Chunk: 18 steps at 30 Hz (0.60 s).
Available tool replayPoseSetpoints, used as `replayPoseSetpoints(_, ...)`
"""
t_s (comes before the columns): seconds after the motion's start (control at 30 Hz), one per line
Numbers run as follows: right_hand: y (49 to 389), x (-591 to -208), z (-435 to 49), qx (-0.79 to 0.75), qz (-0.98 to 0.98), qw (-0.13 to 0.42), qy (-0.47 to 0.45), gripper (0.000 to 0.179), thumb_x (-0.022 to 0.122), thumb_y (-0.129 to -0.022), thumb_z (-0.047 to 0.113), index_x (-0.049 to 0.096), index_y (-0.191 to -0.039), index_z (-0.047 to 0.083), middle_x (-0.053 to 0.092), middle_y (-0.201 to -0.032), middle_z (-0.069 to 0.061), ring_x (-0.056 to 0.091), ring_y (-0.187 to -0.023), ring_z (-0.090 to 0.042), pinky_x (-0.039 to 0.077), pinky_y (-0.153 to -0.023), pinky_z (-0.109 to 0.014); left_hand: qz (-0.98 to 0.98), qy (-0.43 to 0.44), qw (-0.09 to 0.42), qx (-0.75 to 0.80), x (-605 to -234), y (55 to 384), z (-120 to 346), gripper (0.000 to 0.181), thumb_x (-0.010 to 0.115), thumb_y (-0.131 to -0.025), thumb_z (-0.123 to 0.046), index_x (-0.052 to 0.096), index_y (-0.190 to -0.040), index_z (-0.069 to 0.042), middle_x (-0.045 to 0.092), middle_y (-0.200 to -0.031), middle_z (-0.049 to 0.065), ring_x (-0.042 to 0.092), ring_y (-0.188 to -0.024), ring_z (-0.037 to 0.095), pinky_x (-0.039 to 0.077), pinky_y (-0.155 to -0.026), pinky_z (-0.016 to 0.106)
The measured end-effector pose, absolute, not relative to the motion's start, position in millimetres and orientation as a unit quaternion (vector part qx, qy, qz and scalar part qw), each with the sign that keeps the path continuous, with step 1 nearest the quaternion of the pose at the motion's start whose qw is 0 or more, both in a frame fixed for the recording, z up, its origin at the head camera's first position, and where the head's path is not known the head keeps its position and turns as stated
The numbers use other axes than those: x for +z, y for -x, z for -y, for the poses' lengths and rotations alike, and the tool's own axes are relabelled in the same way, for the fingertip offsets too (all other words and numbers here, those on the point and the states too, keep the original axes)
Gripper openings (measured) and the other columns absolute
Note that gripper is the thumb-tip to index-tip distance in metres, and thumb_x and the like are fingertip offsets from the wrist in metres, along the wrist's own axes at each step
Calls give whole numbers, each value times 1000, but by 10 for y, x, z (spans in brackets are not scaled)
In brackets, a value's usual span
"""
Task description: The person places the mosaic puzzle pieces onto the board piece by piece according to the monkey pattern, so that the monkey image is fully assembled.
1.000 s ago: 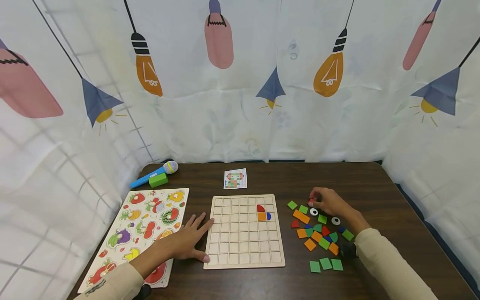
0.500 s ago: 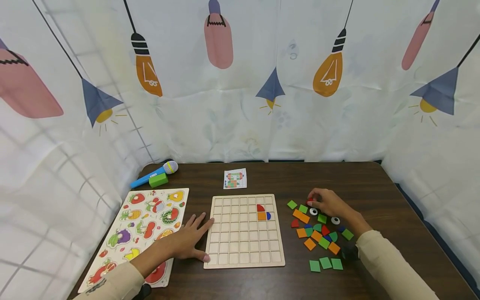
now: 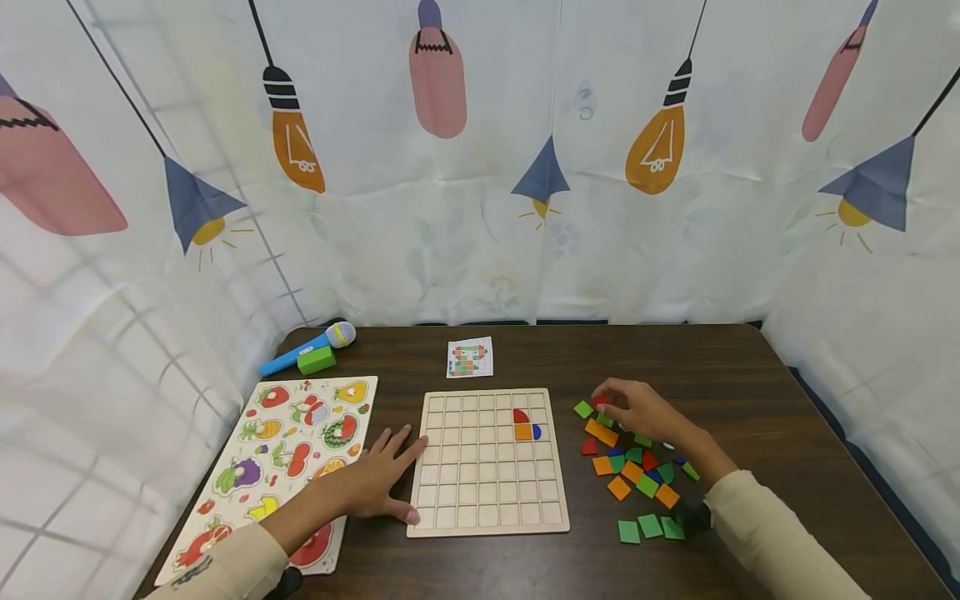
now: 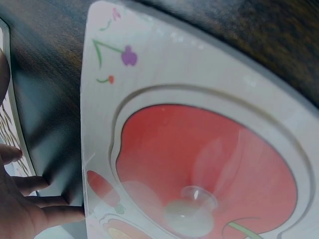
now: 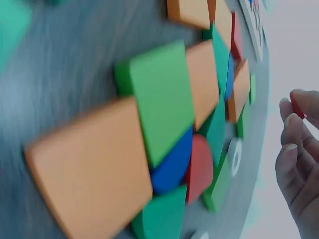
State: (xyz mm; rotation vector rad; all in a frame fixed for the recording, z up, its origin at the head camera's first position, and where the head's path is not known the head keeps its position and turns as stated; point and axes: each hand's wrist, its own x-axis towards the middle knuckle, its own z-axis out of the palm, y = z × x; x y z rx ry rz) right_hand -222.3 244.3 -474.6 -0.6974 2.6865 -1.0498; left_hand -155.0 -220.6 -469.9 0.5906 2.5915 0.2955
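A wooden grid board lies in the middle of the table. In it sit a red quarter-round piece, an orange square and a blue half-round piece. My left hand has its fingers spread, with fingertip and thumb touching the board's left edge. My right hand pinches a small red block between thumb and fingers, above the far side of the loose pieces. The fingers partly hide its shape. Beneath that hand are green squares, orange squares and other coloured pieces.
Beyond the board lies a small printed pattern card. A fruit puzzle board lies under the left forearm. Behind it are a blue toy microphone and a green block. Several green pieces form a row at front right.
My right hand has moved left toward the grid board with the red block in its fingers. The left hand has stayed in place.
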Motion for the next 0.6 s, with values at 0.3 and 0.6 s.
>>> replayPoseSetpoints(0.3,2067,-4741,-2131,-357,-893,105,254,26,66,-99,19,61,-121,6,64,-94,-2,52,-59,-7,49,-55,-25,-942,-218,232,107,-4709,1551,2214,109,74,-75,-69,26,-160,-19,16,-165,25,16,-147,59,30,-107,74)
replayPoseSetpoints(0.6,1971,-4807,-1854,-395,-865,124,284,25,63,-99,14,66,-122,4,66,-90,-2,53,-56,-5,51,-53,-25,-942,-218,229,109,-4700,1547,2212,109,74,-75,-68,27,-160,-18,17,-164,25,16,-147,59,30,-107,74)
